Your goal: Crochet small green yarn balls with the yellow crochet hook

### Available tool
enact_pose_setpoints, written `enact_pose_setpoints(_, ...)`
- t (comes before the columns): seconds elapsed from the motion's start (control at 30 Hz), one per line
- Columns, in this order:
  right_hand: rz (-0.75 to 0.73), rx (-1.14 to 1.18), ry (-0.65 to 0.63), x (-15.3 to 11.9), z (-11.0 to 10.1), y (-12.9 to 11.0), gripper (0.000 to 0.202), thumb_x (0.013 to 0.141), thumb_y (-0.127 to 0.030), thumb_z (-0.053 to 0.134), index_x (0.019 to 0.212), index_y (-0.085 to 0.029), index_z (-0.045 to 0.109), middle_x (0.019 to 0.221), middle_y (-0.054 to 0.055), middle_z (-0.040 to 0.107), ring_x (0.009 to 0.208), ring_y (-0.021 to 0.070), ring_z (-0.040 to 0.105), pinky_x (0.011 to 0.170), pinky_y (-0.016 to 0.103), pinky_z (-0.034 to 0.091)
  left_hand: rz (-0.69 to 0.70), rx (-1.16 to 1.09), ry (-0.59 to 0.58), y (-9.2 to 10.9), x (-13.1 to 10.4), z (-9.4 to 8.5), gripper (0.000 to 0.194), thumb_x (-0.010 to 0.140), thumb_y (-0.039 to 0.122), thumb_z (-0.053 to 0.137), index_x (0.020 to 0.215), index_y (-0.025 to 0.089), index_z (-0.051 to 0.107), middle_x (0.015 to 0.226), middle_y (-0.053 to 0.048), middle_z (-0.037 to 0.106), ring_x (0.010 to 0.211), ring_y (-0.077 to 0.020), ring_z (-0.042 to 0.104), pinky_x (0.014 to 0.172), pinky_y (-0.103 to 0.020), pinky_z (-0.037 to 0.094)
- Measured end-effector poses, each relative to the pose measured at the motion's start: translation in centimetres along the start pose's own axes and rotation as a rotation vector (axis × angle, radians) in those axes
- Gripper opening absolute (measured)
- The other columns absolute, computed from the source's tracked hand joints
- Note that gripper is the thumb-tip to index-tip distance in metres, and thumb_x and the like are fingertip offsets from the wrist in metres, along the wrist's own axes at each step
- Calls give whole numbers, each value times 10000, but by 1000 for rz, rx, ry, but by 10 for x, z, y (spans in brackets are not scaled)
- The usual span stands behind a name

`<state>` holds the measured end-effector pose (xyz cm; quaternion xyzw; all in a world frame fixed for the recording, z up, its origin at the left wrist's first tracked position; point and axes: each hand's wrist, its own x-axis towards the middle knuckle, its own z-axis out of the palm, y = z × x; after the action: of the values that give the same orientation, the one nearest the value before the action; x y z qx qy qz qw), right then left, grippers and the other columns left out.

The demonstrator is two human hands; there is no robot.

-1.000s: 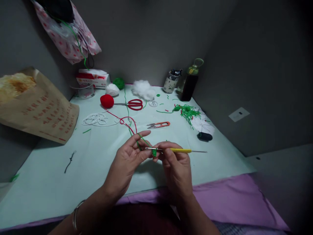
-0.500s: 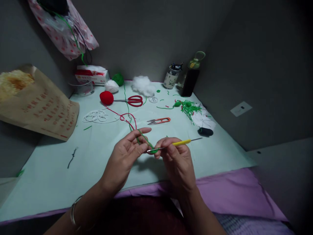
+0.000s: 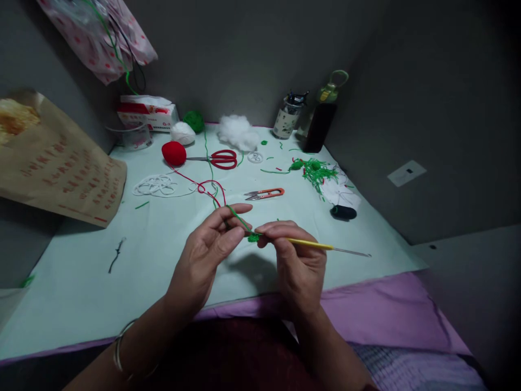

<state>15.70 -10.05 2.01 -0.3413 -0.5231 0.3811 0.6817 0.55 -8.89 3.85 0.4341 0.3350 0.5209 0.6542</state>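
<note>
Pale green worktop (image 3: 101, 293) is lying bare around both hands. Above its near edge, a tiny green crochet piece (image 3: 253, 237) is sitting pinched in the left hand (image 3: 203, 255), yarn (image 3: 238, 219) looping over its finger. Right hand (image 3: 299, 260) is clamping its grip on a yellow-handled hook (image 3: 313, 244). Orange snips (image 3: 264, 193) are lying beyond.

hook tip: hidden by green crochet piece (image 3: 253, 237) | paper bag (image 3: 61, 163): cut off (left edge)

pale green table (image 3: 81, 282) with red scissors (image 3: 220, 159), orange snips (image 3: 264, 193), red yarn ball (image 3: 174, 153), perhaps stuffing (image 3: 238, 132)
</note>
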Motion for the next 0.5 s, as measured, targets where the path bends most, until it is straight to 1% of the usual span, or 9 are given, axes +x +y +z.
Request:
enact_pose_setpoints(0.1,7,-5,9,0,-1,0,171,976,-225,636,984,-297,791,950,16,765,819,167,673,714,339,574,26,-18,60,0,3,1,279,937,347,681,1187,240,743,913,-30,687,938,-190,596,913,-290,434)
enact_pose_setpoints(0.17,22,-7,22,0,-2,0,165,975,-239,637,974,-300,791,947,15,766,814,169,673,712,344,570,32,-68,95,1,5,2,256,944,336,669,1156,222,755,941,-42,705,964,-195,608,919,-288,455)
enact_pose_setpoints(0.23,38,6,33,0,-2,1,152,968,-248,647,964,-298,791,950,16,766,795,165,671,707,343,570,-11,-141,92,2,6,2,263,941,326,670,1158,203,752,1002,-62,722,994,-201,622,900,-286,486)
enact_pose_setpoints(0.27,48,22,35,-1,-2,2,143,964,-253,654,961,-296,791,953,16,764,775,159,668,693,335,570,-42,-178,80,3,7,2,273,926,314,692,1165,195,748,1004,-62,722,972,-192,630,870,-274,501)
enact_pose_setpoints(0.33,81,67,32,-1,-2,3,134,962,-265,659,965,-290,790,963,19,759,736,144,664,641,305,561,-114,-246,59,3,8,3,314,878,257,756,1184,194,736,948,-36,706,859,-143,631,791,-225,509)
enact_pose_setpoints(0.4,128,128,22,0,-2,5,136,968,-277,652,976,-287,788,966,19,759,694,124,658,581,265,543,-175,-291,55,1,8,4,386,820,160,803,1196,202,726,875,5,670,749,-90,604,736,-178,495)
enact_pose_setpoints(0.43,152,163,22,0,-1,5,136,970,-281,650,980,-285,785,958,17,761,671,114,653,560,248,536,-195,-306,57,-1,8,4,416,803,122,808,1201,207,721,851,20,655,727,-77,598,732,-167,492)
enact_pose_setpoints(0.5,195,220,37,1,-1,7,118,960,-299,665,966,-274,780,928,13,764,622,100,636,544,231,538,-192,-313,63,-5,7,5,432,801,99,801,1207,220,712,840,28,647,764,-87,621,773,-182,502)
